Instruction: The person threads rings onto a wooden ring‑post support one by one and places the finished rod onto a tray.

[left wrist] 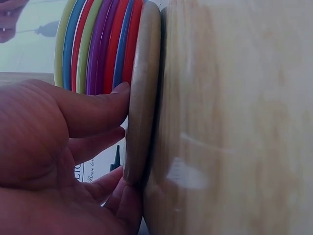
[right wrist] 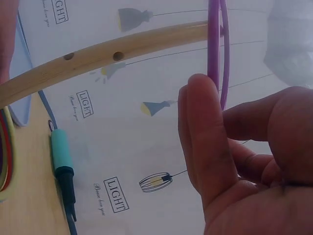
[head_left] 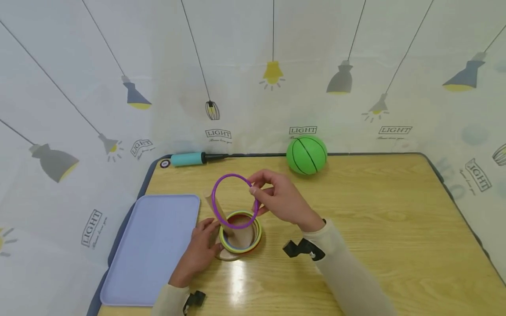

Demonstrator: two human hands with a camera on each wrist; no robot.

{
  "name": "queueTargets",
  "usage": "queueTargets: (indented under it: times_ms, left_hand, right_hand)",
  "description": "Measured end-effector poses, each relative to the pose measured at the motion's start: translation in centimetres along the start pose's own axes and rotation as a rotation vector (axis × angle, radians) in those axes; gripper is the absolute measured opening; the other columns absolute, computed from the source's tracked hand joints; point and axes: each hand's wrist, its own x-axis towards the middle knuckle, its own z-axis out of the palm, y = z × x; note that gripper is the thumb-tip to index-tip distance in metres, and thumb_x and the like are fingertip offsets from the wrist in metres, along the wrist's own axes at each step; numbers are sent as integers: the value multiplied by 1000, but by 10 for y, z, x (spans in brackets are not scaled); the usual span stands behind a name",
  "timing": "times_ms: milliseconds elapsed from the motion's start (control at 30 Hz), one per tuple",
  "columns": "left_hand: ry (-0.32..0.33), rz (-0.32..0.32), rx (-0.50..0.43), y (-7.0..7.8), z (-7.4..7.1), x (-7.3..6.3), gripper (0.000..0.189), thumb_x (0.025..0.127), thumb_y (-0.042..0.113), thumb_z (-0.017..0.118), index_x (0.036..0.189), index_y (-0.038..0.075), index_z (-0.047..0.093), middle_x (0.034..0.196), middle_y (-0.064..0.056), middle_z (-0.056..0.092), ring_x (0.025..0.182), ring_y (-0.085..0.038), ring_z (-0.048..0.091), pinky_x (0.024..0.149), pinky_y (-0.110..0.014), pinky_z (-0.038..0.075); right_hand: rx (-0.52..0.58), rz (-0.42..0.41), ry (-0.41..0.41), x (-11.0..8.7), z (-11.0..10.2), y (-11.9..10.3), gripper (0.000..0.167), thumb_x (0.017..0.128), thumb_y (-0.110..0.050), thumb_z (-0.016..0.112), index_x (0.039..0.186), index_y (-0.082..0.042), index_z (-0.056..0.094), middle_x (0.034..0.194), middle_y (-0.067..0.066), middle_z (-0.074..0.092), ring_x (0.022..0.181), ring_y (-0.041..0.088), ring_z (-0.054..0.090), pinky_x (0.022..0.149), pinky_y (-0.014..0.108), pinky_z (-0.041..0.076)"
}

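My right hand (head_left: 282, 197) pinches a purple ring (head_left: 214, 204) between thumb and fingers, above the stack. That ring (right wrist: 213, 44) appears nearly edge-on in the right wrist view, close to the tip of a wooden post (right wrist: 146, 44). Whether the post passes through it I cannot tell. Several coloured rings (head_left: 258, 239) lie stacked around the post's lower part, on a round wooden base (head_left: 228, 256). At the base's left side, my left hand (head_left: 202, 245) holds its rim. The left wrist view shows thumb and curled fingertips against the base (left wrist: 144, 93), beside the stacked rings (left wrist: 100, 49).
A pale lilac tray (head_left: 158, 250) lies at the left of the wooden table (head_left: 379, 245). Along the back edge are a turquoise hand pump (head_left: 187, 159) and a green ball (head_left: 306, 155). Behind them hangs a lamp-patterned sheet (head_left: 245, 52).
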Motion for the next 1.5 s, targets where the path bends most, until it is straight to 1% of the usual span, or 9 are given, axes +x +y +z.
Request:
queueTargets:
  times_ms: [233,433,667,900,967,1067,1200,1267,1500]
  left_hand:
    - [-15,-36,-6,-3,-2,2,67,89,5,79,152,5,56,160,-26,41,149,-52,32,122,-68,29]
    - [-9,-18,-4,-2,0,1,59,88,3,79,145,5,62,158,-27,42,147,-56,33,118,-72,32]
    - [-1,-13,10,-2,1,0,64,88,5,80,148,4,58,158,-27,43,145,-55,35,119,-71,32]
    - [21,19,4,-5,3,2,65,88,5,80,149,5,59,155,-28,45,143,-53,37,118,-69,34]
    - [27,14,-10,-6,4,2,63,89,7,81,148,6,59,155,-27,46,144,-51,37,119,-68,34]
    - [38,16,-26,-7,5,1,63,89,7,81,148,3,59,154,-26,47,144,-50,38,120,-67,33]
    - [40,17,-20,-5,5,0,66,89,5,80,150,-2,56,154,-27,47,143,-51,38,120,-67,33]
    - [37,9,-14,-4,5,0,66,89,5,80,150,-2,56,154,-27,46,144,-51,37,120,-66,33]
    - [27,3,-19,-4,3,1,61,87,3,80,145,-2,59,155,-30,44,143,-53,37,118,-67,34]
  right_hand:
    - [20,-20,0,8,10,1,21,107,-12,61,127,-4,65,104,16,63,71,23,73,66,48,65]
    - [12,8,-20,17,19,3,21,107,-10,61,127,-4,65,104,16,62,71,23,73,67,50,66]
    - [-56,97,-41,20,23,30,19,107,-11,61,125,-5,66,104,16,63,73,31,75,64,43,65]
    - [-128,146,-47,14,25,61,17,106,-14,63,122,-7,68,104,22,65,72,35,71,68,59,63]
    - [-145,150,-42,11,24,68,18,106,-14,63,121,-5,69,100,18,66,70,30,68,67,57,63]
    - [-212,135,-22,7,23,78,17,105,-14,65,119,-5,71,92,9,66,67,22,62,59,43,62]
    - [-268,113,-5,2,22,88,18,104,-13,65,117,-2,72,87,5,66,63,17,60,51,31,56]
    - [-270,111,-6,1,21,92,19,104,-13,65,117,-1,72,86,5,65,62,17,60,51,32,57]
    - [-274,130,-8,-3,18,102,14,104,-13,65,115,-6,72,82,6,66,60,35,69,51,32,55]
